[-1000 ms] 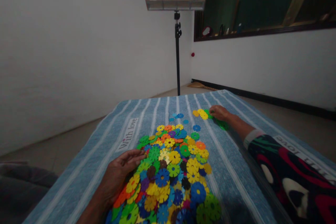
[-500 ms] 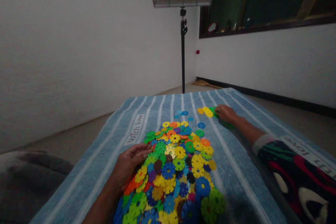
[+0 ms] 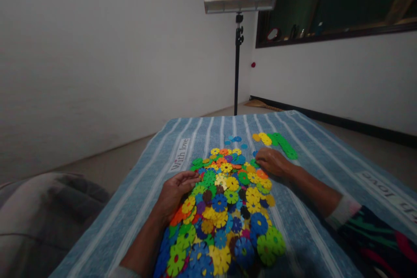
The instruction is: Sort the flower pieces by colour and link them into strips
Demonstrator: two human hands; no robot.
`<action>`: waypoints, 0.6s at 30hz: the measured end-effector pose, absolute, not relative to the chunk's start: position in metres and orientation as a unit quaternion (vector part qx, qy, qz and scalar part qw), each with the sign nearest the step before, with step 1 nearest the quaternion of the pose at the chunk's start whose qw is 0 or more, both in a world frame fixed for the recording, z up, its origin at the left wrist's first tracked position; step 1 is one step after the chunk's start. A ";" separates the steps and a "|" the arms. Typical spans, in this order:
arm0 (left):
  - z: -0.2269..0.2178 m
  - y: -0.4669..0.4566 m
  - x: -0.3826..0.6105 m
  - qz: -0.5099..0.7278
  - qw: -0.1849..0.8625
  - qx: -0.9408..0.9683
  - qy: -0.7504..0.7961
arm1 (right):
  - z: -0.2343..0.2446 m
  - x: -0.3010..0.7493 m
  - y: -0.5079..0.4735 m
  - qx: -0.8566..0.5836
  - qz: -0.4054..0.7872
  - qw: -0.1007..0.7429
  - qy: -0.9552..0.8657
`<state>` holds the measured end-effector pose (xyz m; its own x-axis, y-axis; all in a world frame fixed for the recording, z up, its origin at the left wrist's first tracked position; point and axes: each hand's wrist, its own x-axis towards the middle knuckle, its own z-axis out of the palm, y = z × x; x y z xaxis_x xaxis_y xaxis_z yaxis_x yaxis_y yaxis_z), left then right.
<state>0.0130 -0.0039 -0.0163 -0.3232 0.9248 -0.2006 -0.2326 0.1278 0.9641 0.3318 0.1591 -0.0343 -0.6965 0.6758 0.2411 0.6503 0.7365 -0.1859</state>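
Observation:
A heap of colourful notched plastic flower discs covers the middle of the striped cloth. My left hand rests against the heap's left side, fingers stretched out and their tips touching the discs there. At the far right edge of the heap, my right hand has its fingers bent and drawn together over a green disc, partly hidden beneath them. Beyond the right hand lies a row of overlapping discs: an orange-yellow one, yellow discs and a longer run of green discs.
Some loose blue discs lie past the far end of the heap. The table's blue striped cloth bears printed words. Behind the table stands a light panel on a black stand. Grey fabric shows at the lower left.
My right hand has left the green discs in the row and come back nearer to the heap's far right edge. The left hand stays beside the heap; the view has shifted slightly.

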 end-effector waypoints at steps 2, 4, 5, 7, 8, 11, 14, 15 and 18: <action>-0.018 -0.004 0.013 0.589 0.495 0.306 0.561 | -0.034 0.325 0.150 -0.343 0.055 0.154 -0.925; -0.019 -0.004 0.013 0.592 0.494 0.307 0.557 | -0.032 0.319 0.143 -0.328 0.067 0.161 -0.929; -0.019 -0.004 0.013 0.593 0.493 0.308 0.557 | -0.030 0.316 0.140 -0.320 0.073 0.165 -0.930; -0.020 -0.004 0.013 0.591 0.492 0.308 0.560 | -0.026 0.307 0.134 -0.302 0.090 0.175 -0.933; -0.019 -0.004 0.013 0.590 0.492 0.308 0.561 | -0.023 0.302 0.131 -0.291 0.098 0.180 -0.935; -0.018 -0.004 0.014 0.590 0.499 0.308 0.555 | -0.015 0.281 0.119 -0.235 0.109 0.189 -0.947; -0.018 -0.004 0.015 0.591 0.507 0.306 0.547 | -0.011 0.258 0.108 -0.183 0.096 0.194 -0.959; -0.018 -0.004 0.015 0.591 0.509 0.305 0.547 | -0.010 0.251 0.106 -0.174 0.091 0.191 -0.962; -0.021 -0.003 0.014 0.593 0.505 0.309 0.546 | -0.012 0.237 0.106 -0.170 0.089 0.177 -0.965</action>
<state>0.0138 -0.0030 -0.0207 -0.2980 0.9364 -0.1851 -0.2620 0.1062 0.9592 0.2367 0.1062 -0.0117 -0.8799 0.3592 0.3111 0.2965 0.9266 -0.2311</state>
